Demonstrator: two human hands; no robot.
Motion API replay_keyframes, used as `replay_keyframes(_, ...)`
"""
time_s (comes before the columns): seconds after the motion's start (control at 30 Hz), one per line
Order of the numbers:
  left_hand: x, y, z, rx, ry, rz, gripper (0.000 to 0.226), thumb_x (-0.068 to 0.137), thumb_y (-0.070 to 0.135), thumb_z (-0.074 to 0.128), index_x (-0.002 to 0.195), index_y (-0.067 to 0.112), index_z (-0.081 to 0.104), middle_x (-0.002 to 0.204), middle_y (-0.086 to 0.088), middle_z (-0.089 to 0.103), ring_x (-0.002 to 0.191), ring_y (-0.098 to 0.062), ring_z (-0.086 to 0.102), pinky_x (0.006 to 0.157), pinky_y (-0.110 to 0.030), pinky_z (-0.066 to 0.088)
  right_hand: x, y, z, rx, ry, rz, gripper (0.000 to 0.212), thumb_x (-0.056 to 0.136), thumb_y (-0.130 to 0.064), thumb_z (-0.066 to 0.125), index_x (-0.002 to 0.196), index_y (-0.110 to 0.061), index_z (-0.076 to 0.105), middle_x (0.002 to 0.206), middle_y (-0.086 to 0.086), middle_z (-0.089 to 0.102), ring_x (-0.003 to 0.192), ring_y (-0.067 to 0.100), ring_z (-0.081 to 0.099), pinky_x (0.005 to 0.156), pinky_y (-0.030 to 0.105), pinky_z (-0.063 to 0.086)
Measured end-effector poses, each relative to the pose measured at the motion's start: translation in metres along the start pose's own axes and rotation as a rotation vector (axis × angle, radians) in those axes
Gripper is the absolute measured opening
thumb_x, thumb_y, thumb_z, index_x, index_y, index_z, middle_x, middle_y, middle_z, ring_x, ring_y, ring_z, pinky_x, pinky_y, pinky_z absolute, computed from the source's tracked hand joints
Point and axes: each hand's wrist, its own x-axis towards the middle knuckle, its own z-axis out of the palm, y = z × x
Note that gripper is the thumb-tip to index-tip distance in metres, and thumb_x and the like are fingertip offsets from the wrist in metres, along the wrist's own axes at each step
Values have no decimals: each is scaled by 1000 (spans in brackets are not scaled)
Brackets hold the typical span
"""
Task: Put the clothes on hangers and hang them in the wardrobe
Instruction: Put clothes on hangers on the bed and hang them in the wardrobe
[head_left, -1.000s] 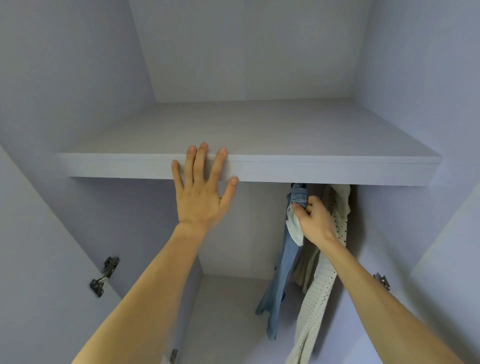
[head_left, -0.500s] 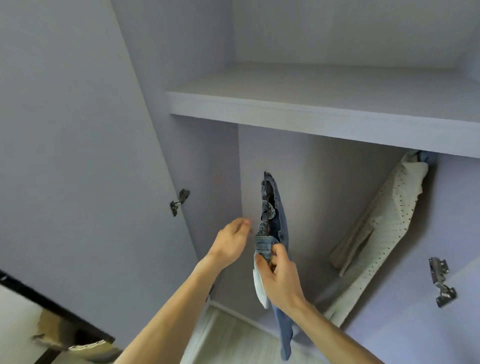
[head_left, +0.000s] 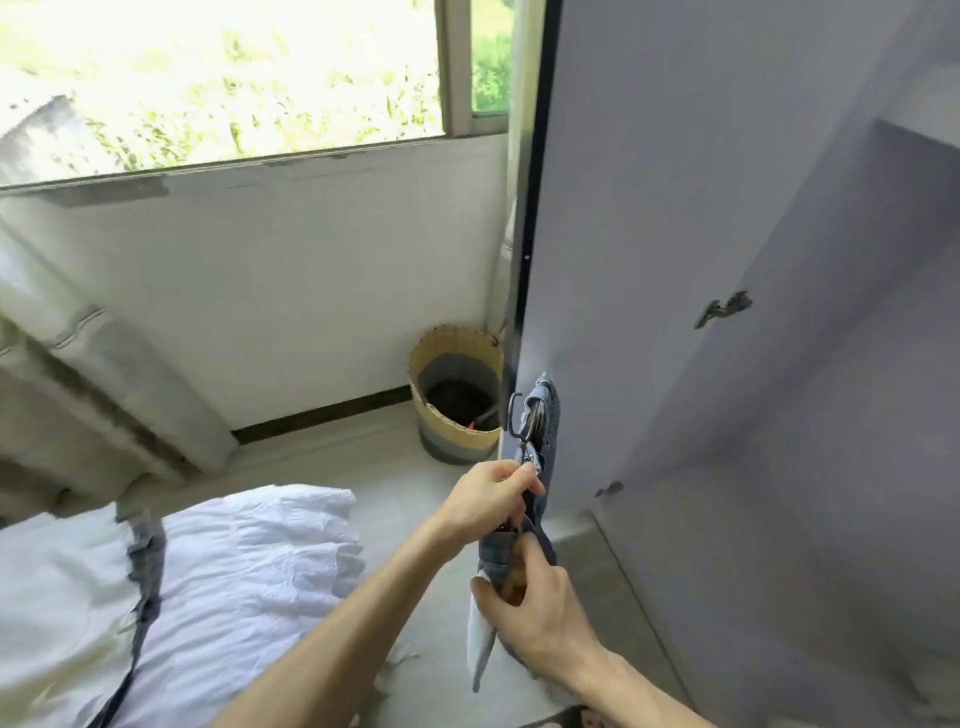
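Note:
Blue jeans (head_left: 546, 415) on a metal hanger (head_left: 522, 421) hang between my hands, out in front of the open wardrobe door (head_left: 623, 234). My left hand (head_left: 493, 496) pinches the hanger's metal clip just below its hook. Lower down, my right hand (head_left: 535, 618) grips the bunched denim and a white pocket lining. White ruffled clothing (head_left: 249, 571) lies on the bed at lower left. The wardrobe's inside is only partly visible at the right edge.
A woven basket (head_left: 457, 395) stands on the floor beside the door's edge, under a window (head_left: 223, 78). Door hinges (head_left: 724, 309) stick out from the wardrobe's side panel. Pale floor runs between the bed and the wardrobe.
My view has swung left from the wardrobe's inside to the window and bed. The jeans on their hanger came out of the wardrobe with my right hand, and my left hand took hold of the hanger.

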Motion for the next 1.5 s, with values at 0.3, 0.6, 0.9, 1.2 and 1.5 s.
replay_keyframes(0.3,-95,-78,-83,-213,298,-66,27,103,31,45,101,13,65,52,3,53,50,-8,50,60,-21,43,5,-39,98,-65,-338,-214,30,80,-41,64,103,-28,51,65,-5,60,54,9,50,54,31,40)
replay_keyframes(0.6,-167,-107,-148,-248,466,-170,31,106,31,44,104,16,71,60,16,63,55,3,52,57,-19,45,72,-93,115,-113,-423,-493,19,88,-45,69,88,-27,63,81,-10,66,71,7,61,60,20,46)
replay_keyframes(0.9,-275,-133,-123,-474,598,-373,36,97,48,57,76,19,66,47,10,30,40,-7,29,53,-30,27,124,-151,164,-718,-481,-1124,54,86,-80,30,116,-44,56,133,-8,47,137,22,35,111,51,24)
replay_keyframes(1.2,-393,-129,-4,-909,845,-476,23,103,37,51,97,22,68,56,3,28,43,-9,23,67,-27,48,29,-143,243,-527,-860,-1545,60,91,-78,27,75,-27,54,71,-11,45,69,20,50,73,32,26)
replay_keyframes(1.5,-545,-109,103,-923,977,-543,26,103,34,53,117,18,69,57,4,33,41,-5,26,62,-26,43,-131,-138,260,-469,-1346,-1549,65,82,-87,31,71,-24,46,70,-7,50,62,10,48,54,28,39)
